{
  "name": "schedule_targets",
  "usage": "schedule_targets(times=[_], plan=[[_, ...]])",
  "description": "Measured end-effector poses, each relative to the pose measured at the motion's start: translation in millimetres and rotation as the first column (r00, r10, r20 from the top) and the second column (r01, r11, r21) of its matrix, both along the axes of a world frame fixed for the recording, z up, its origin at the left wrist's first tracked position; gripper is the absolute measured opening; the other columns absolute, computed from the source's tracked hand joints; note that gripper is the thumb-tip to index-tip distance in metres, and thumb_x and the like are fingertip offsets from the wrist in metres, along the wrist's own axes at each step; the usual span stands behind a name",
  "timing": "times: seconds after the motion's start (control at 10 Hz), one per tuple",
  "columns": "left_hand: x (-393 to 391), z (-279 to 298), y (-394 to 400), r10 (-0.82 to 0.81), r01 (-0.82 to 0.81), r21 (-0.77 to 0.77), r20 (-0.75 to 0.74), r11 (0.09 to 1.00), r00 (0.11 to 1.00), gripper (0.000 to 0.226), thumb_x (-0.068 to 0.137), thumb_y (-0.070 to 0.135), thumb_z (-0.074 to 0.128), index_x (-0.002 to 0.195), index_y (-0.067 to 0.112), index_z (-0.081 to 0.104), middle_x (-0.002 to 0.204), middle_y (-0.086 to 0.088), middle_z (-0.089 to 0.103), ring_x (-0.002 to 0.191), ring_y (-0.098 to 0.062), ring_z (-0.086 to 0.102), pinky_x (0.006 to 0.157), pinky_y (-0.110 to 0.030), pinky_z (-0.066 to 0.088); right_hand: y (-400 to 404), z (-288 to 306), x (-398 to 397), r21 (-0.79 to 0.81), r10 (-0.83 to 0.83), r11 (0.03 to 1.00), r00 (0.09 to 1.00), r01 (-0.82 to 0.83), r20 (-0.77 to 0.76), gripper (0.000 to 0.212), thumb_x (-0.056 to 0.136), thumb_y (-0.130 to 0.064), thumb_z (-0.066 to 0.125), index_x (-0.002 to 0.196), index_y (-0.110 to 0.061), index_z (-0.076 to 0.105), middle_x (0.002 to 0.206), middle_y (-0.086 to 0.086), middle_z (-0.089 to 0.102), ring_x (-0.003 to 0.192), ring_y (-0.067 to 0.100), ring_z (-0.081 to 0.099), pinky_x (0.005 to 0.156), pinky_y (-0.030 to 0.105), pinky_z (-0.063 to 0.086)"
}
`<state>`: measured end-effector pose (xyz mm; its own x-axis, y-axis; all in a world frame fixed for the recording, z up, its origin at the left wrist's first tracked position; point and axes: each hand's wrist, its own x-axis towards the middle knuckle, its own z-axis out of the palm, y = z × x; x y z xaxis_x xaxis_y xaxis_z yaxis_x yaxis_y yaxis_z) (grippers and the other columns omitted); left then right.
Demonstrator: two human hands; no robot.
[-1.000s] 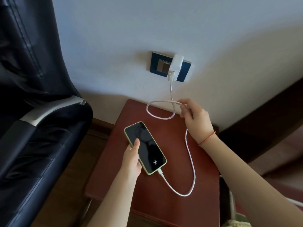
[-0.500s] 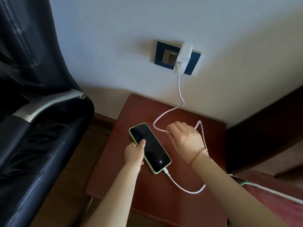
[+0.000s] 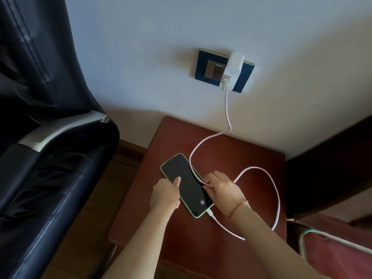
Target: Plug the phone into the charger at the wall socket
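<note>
A phone in a light green case lies face up, screen dark, on the reddish-brown table. A pink-white braided cable is plugged into the phone's near end and loops across the table up to a white charger seated in the dark blue wall socket plate. My left hand grips the phone's left edge, thumb on the screen. My right hand rests at the phone's right edge, fingers closed on a stretch of the cable.
A black leather armchair with a silver armrest stands at the left, close to the table. Dark wooden furniture rises at the right. A reddish surface with a white-green cord lies at the lower right.
My right hand has come down from near the wall toward the phone, bringing the cable with it. The loop now lies wider on the table. My left hand has stayed on the phone.
</note>
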<state>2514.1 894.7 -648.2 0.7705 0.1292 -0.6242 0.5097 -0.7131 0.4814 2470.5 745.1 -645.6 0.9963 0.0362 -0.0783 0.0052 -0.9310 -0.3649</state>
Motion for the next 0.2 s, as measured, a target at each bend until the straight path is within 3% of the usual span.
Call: schedule_targets(times=[0.1, 0.2], plan=[[-2.5, -0.8, 1.7, -0.022, 0.022, 0.018, -0.013, 1.0, 1.0, 0.047, 0.092, 0.046, 0.039, 0.083, 0.004, 0.058, 0.071, -0.007, 0.065, 0.068, -0.021, 0.069, 0.057, -0.028, 0.051, -0.3, 0.1, 0.6, -0.035, 0.032, 0.999, 0.999, -0.033, -0.038, 0.027, 0.093, -0.023, 0.048, 0.115, -0.011, 0.057, 0.11, 0.007, 0.06, 0.103, 0.025, 0.054, 0.083, 0.031, 0.043], [4.2, 7.6, -1.6, -0.046, 0.045, 0.01, 0.098, 0.999, 0.994, 0.042, 0.093, 0.04, 0.041, 0.082, 0.004, 0.06, 0.078, -0.012, 0.069, 0.07, -0.023, 0.068, 0.063, -0.033, 0.053, 1.9, 13.9, 1.4, -0.002, 0.054, 0.999, 0.995, -0.054, 0.084, 0.024, 0.087, -0.017, 0.058, 0.108, -0.006, 0.063, 0.103, 0.01, 0.066, 0.093, 0.031, 0.06, 0.088, 0.035, 0.044]])
